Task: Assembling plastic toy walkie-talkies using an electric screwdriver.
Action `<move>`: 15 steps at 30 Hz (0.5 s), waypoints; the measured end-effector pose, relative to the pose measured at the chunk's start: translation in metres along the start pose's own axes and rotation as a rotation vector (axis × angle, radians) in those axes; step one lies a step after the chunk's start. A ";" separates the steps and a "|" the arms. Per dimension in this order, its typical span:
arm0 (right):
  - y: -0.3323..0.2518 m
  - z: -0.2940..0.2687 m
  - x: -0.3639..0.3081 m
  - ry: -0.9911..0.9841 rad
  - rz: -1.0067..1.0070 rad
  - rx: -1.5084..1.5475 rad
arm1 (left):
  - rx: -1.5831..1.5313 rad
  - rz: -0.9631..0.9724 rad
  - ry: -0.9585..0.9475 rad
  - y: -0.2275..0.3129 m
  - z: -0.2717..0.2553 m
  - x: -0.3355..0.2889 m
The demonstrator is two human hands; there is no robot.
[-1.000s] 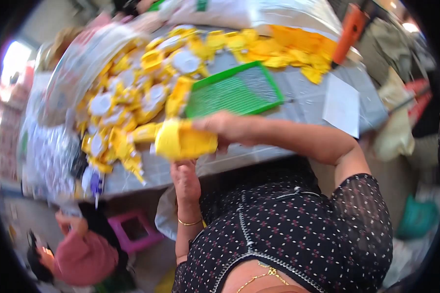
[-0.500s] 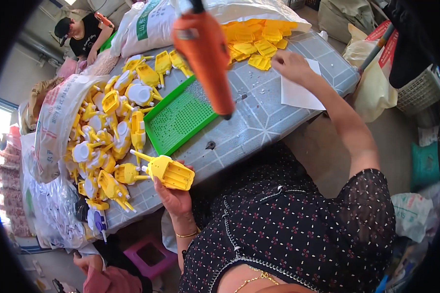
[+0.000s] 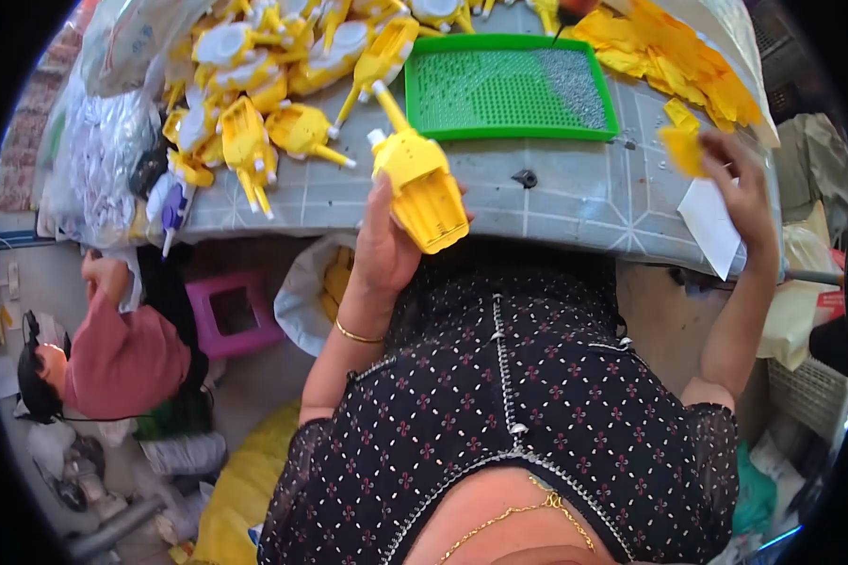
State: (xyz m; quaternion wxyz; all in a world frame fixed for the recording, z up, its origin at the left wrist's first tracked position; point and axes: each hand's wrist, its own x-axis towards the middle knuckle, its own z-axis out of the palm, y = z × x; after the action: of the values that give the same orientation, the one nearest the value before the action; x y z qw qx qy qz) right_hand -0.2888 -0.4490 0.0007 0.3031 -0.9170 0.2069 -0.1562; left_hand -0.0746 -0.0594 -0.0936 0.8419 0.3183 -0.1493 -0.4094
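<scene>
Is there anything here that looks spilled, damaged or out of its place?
Nothing looks damaged. The yellow plastic toy parts lie in a loose, jumbled heap on the table, some pointing over its edge. The green tray lies flat. The left hand holds one yellow part; the right hand pinches a small yellow piece.

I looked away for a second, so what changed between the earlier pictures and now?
The right hand, which reached the yellow flat pieces half a second ago, has drawn back holding one small yellow piece. The left hand still grips the yellow toy. The green tray and the toy pile lie as before.
</scene>
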 end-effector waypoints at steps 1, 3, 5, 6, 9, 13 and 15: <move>-0.024 0.015 -0.009 -0.170 -0.138 0.157 | -0.012 -0.029 0.008 -0.002 0.008 -0.003; -0.078 0.046 -0.010 -0.397 -0.441 0.304 | -0.017 -0.108 -0.045 -0.005 0.019 0.001; -0.122 0.080 0.007 -0.465 -0.756 0.205 | 0.051 -0.111 0.083 -0.016 0.040 0.003; -0.136 0.092 0.015 -0.457 -0.878 0.096 | 0.128 -0.115 0.198 -0.018 0.045 0.004; -0.154 0.132 0.026 -0.134 -0.908 0.117 | -0.020 -0.214 -0.020 -0.014 0.043 -0.002; -0.154 0.160 0.024 0.031 -0.868 0.098 | -0.211 -0.074 0.102 -0.012 0.046 -0.008; -0.155 0.170 0.016 -0.001 -0.832 0.141 | -0.489 0.002 0.153 -0.012 0.036 -0.010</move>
State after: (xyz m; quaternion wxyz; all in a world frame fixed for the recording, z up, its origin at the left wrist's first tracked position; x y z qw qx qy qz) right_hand -0.1613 -0.2599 -0.0311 0.2764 -0.8994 -0.1922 -0.2787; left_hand -0.1065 -0.0718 -0.0747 0.9031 0.1352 0.0179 -0.4073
